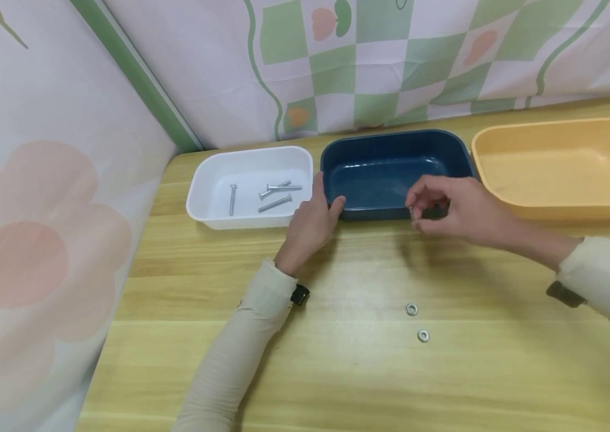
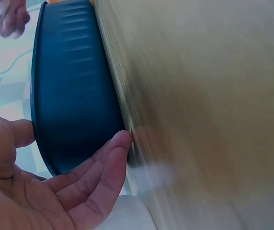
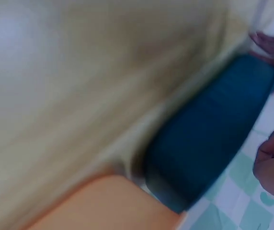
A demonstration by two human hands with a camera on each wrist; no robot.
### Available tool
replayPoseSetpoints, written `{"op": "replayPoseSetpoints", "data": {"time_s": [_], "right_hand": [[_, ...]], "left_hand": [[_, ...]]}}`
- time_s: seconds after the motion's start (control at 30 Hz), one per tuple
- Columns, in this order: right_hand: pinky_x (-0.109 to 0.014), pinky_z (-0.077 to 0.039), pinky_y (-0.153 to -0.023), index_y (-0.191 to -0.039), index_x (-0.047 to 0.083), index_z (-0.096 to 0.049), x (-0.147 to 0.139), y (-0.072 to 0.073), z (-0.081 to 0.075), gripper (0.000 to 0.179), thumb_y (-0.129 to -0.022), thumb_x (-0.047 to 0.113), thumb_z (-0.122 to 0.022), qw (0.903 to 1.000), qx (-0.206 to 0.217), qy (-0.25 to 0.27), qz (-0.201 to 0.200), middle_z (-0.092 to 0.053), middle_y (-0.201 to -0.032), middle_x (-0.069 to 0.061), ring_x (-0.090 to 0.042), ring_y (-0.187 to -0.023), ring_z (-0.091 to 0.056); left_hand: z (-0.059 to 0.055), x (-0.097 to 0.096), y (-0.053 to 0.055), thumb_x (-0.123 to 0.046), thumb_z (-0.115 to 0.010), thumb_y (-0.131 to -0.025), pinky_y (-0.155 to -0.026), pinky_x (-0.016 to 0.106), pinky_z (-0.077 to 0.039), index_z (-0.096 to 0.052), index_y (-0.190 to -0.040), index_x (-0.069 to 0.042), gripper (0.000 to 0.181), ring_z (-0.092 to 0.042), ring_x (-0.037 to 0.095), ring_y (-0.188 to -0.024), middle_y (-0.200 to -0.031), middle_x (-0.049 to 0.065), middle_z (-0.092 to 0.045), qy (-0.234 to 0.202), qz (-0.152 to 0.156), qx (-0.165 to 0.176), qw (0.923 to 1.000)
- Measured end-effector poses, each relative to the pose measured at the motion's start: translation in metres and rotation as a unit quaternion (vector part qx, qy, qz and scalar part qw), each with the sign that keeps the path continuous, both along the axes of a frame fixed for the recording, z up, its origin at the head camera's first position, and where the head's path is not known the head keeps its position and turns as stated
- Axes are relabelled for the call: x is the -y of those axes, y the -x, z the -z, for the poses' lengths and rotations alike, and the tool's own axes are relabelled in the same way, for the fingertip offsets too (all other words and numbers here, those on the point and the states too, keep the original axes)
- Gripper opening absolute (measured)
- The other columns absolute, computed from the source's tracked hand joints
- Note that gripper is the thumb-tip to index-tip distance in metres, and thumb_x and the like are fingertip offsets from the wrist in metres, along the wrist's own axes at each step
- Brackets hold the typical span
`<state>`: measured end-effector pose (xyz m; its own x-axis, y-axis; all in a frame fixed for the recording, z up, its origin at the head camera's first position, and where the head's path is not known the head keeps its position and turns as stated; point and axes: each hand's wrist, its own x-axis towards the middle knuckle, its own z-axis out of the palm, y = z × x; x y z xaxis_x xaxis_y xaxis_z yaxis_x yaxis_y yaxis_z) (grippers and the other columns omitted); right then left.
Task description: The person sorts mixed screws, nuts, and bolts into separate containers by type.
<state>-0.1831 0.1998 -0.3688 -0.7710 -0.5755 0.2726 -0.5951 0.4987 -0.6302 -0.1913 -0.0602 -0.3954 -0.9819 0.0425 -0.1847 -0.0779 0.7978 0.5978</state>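
My left hand (image 1: 310, 225) holds the left end of a dark blue bin (image 1: 397, 213); in the left wrist view its thumb is at the rim and its fingers lie along the outer wall. My right hand (image 1: 469, 210) is over the front rim of that bin, towards its right end. Thumb and fingertips pinch a thin silver bolt (image 2: 3, 19), mostly hidden by the fingers in the head view. Two small metal nuts (image 1: 411, 309) lie apart on the wooden table (image 1: 337, 372), nearer to me than the bin.
To the left stands a white bin (image 1: 245, 223) with several silver bolts (image 1: 233, 199) inside. A yellow bin (image 1: 570, 211) stands to the right of the blue one. Behind the row hangs a green-checked cloth (image 1: 380, 60), and another cloth (image 1: 18, 264) with a flower hangs at the left.
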Motion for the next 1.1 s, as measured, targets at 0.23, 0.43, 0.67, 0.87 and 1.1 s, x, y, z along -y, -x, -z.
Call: {"op": "replayPoseSetpoints", "data": {"time_s": [0.23,0.43,0.67,0.87,1.1], "right_hand": [[-0.013,-0.044,-0.077,-0.102,0.009,-0.065,0.002,0.021,-0.011,0.025,-0.082,0.004,-0.080,0.9969,0.056,-0.017,0.051,-0.067,-0.082,0.004,-0.007,-0.080,-0.062],[-0.018,-0.042,-0.065,-0.104,0.007,-0.065,-0.001,0.029,-0.002,0.028,-0.081,0.003,-0.081,0.9939,0.073,-0.027,0.079,-0.068,-0.083,0.001,-0.009,-0.076,-0.062],[-0.021,-0.042,-0.062,-0.108,0.008,-0.067,-0.003,0.037,0.006,0.028,-0.083,0.006,-0.080,0.9932,0.047,-0.050,0.094,-0.069,-0.085,0.001,-0.010,-0.077,-0.062],[-0.023,-0.041,-0.061,-0.108,0.008,-0.069,-0.004,0.038,0.007,0.027,-0.084,0.008,-0.080,0.9924,0.042,-0.054,0.103,-0.070,-0.085,0.002,-0.015,-0.079,-0.061],[-0.022,-0.040,-0.063,-0.113,0.008,-0.070,-0.010,0.038,0.004,0.031,-0.085,0.013,-0.081,0.9914,0.035,-0.057,0.112,-0.068,-0.088,0.000,-0.020,-0.079,-0.057]], "left_hand": [[0.001,0.000,-0.002,-0.045,-0.047,-0.105,-0.084,0.046,-0.050,-0.012,-0.161,-0.015,0.072,-0.064,0.032,-0.094,-0.119,0.022,-0.065,0.003,-0.004,0.000,1.0000],[0.007,-0.003,-0.009,-0.046,-0.047,-0.105,-0.083,0.046,-0.050,-0.013,-0.161,-0.016,0.072,-0.064,0.031,-0.094,-0.122,0.022,-0.064,0.004,0.001,0.011,0.9999],[0.006,-0.002,-0.013,-0.045,-0.047,-0.105,-0.077,0.045,-0.050,-0.014,-0.160,-0.013,0.072,-0.063,0.029,-0.082,-0.099,0.020,-0.067,0.008,0.008,0.001,0.9999],[0.005,-0.001,-0.014,-0.045,-0.047,-0.105,-0.074,0.042,-0.049,-0.013,-0.160,-0.012,0.072,-0.061,0.027,-0.077,-0.090,0.016,-0.064,0.012,0.015,0.004,0.9998],[0.006,-0.002,-0.012,-0.045,-0.046,-0.105,-0.071,0.043,-0.049,-0.012,-0.160,-0.012,0.073,-0.062,0.030,-0.075,-0.084,0.017,-0.064,0.004,0.022,-0.002,0.9997]]}}
